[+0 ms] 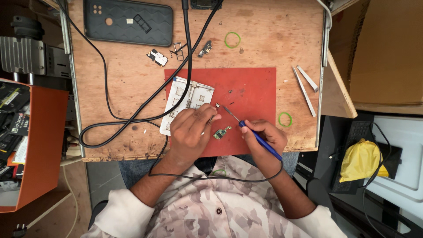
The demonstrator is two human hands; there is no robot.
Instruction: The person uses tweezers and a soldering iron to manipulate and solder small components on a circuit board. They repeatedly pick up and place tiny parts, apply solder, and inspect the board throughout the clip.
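Small green circuit board (222,132), seemingly bare, between both hands.

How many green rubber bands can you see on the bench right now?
2 in plain view: one green band on the bare wooden table near the top, and another just off the red mat's right edge. More could be hidden beneath the hands.

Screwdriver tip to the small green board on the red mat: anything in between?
Nothing visible. The screwdriver in the right hand points up-left over bare red mat; the green board lies beside the left hand, uncovered.
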